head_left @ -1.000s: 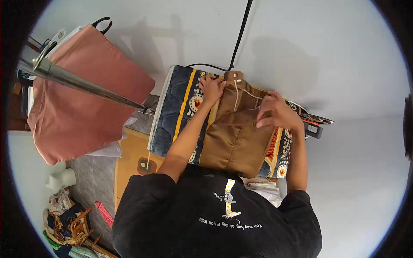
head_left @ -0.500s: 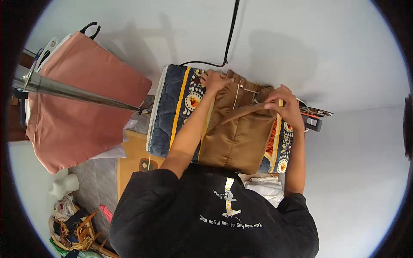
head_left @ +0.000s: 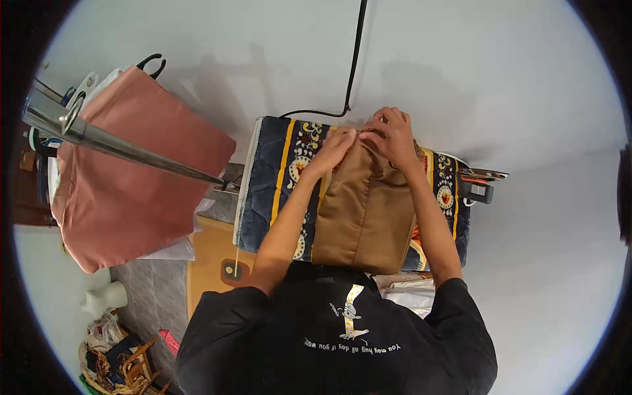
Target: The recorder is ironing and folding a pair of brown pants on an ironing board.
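Observation:
A brown satin garment with a gathered waist and a seam down its middle lies on a blue patterned blanket spread over a raised board. At its far edge, my left hand pinches the waist fabric. Close beside it, my right hand has bent fingers gripping the same edge. The fingertips of both hands almost meet there, and the cloth bunches below my right hand. The garment's near end reaches my black shirt.
A metal pole crosses in front of a hanging rose-coloured cloth at left. What looks like an iron stands at the board's right end. A black bent rod runs along the wall. Lower left are a white mannequin form and heaped fabrics.
My right hand has moved left along the waist, bringing the garment's loose strip or fold with it. My hands are now close together, and the waist is bunched. The whole view has shifted slightly.

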A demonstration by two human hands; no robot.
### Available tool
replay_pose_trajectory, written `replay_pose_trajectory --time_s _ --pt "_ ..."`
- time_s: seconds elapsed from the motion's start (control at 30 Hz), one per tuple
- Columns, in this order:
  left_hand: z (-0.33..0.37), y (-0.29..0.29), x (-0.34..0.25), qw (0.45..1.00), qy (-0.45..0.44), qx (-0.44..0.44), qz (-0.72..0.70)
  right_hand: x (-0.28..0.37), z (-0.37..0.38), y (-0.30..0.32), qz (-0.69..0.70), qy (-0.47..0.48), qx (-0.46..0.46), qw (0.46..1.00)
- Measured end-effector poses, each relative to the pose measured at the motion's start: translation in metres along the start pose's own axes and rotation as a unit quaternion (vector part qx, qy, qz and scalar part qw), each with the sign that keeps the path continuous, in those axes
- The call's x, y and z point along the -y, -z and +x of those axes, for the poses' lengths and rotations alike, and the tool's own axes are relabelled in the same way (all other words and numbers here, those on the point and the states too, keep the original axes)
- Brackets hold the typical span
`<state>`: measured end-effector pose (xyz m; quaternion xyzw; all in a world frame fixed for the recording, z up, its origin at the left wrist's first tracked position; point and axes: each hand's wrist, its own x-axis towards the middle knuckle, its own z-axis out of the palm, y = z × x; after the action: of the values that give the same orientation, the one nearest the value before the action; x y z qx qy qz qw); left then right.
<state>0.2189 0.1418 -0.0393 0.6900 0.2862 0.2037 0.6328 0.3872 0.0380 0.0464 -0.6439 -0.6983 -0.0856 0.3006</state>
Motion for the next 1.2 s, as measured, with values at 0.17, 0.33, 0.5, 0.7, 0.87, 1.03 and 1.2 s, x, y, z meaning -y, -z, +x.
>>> replay_pose_trajectory --time_s 0.17,0.33,0.5,0.7,0.87,1.03,1.2 --pt "0.002 0.002 0.009 0.98 -0.184 -0.075 0.035 0.014 0.011 0.003 0.001 -0.026 -0.093 0.995" --pt "-0.031 0.011 -0.044 0.986 -0.15 -0.067 -0.01 -0.05 -0.065 0.011 -0.023 -0.268 -0.217 0.938" --pt "-0.084 0.028 -0.075 0.979 -0.188 -0.035 -0.066 -0.095 -0.111 -0.012 0.247 -0.501 0.118 0.821" --pt "-0.121 0.051 -0.086 0.971 -0.193 -0.11 -0.092 -0.071 -0.105 0.008 0.391 -0.436 0.138 0.799" --pt "-0.146 0.078 -0.088 0.948 -0.216 -0.234 0.006 0.009 -0.094 0.119 0.471 -0.333 -0.14 0.805" --pt "-0.21 0.063 -0.173 0.948 -0.235 -0.214 -0.019 0.099 -0.099 0.228 0.234 -0.214 -0.19 0.929" --pt "-0.232 0.015 -0.206 0.936 -0.257 -0.24 -0.005 0.138 -0.105 0.266 0.228 -0.178 -0.251 0.924"
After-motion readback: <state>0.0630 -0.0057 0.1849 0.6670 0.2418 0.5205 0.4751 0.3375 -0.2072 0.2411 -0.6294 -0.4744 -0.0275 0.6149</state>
